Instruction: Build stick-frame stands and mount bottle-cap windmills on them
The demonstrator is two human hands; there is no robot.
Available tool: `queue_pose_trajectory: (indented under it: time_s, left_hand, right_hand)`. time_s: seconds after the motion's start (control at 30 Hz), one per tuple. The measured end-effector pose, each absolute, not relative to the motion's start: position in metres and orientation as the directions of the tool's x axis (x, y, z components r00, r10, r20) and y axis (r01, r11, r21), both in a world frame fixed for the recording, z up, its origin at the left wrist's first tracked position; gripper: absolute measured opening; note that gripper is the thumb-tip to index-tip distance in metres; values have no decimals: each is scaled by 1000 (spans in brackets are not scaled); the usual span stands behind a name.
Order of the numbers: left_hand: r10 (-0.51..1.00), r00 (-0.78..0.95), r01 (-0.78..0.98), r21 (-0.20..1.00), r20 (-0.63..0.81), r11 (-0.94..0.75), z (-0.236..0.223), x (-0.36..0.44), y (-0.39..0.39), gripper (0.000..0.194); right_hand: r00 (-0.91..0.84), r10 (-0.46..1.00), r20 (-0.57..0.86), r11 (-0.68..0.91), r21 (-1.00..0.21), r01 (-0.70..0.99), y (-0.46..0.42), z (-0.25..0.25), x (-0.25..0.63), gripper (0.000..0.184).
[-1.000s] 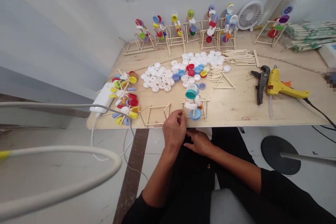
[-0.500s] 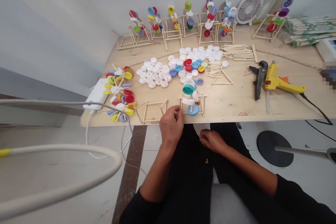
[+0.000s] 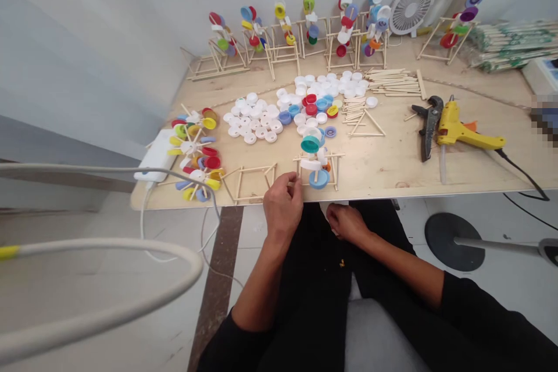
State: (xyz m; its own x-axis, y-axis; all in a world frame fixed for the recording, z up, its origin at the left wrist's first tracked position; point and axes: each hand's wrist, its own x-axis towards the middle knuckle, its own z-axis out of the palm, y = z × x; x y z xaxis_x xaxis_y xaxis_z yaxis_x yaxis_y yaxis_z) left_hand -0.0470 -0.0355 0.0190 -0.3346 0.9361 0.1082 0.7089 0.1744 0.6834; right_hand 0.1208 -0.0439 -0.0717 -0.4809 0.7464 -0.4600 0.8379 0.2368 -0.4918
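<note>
So, what did the left hand (image 3: 282, 204) have?

"A thin wooden stick (image 3: 290, 183), pinched narrowly between thumb and fingertips, just in front of the bottle-cap stand (image 3: 317, 165) near the front edge of the plywood table (image 3: 383, 171)."

And the right hand (image 3: 346, 224)?

"Curled loosely, low over the lap and just beyond the stand's right side. Whether it held anything, I couldn't tell."

How was that pinch best done?

"Close to the stick's end, I'd judge, with light pressure, since so slim a piece could slip or snap."

What lay around the stand?

"A bare square stick frame (image 3: 250, 183) just left of it, white and coloured bottle caps (image 3: 253, 119) behind it, and a yellow hot glue gun (image 3: 457, 131) well to its right."
</note>
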Motion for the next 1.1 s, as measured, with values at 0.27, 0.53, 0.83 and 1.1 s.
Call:
queue_pose_trajectory:
  time_s: [0.27, 0.53, 0.83, 1.1]
  left_hand:
    - [937, -333, 709, 684, 107, 174, 20, -48, -36, 20]
    - [938, -333, 702, 690, 96, 178, 19, -49, -36, 21]
    - [939, -329, 696, 697, 97, 172, 20, -48, -37, 21]
    - [947, -313, 694, 698, 75, 174, 21, -49, -36, 21]
  right_hand:
    - [-665, 694, -276, 385, -639, 666, -55, -55, 69, 14]
    - [-594, 725, -348, 373, -527, 764, -49, -66, 84, 18]
    - [-354, 787, -504, 231, -291, 928, -20, -104, 129, 33]
    - [-320, 813, -486, 149, -358, 922, -15, -126, 132, 34]
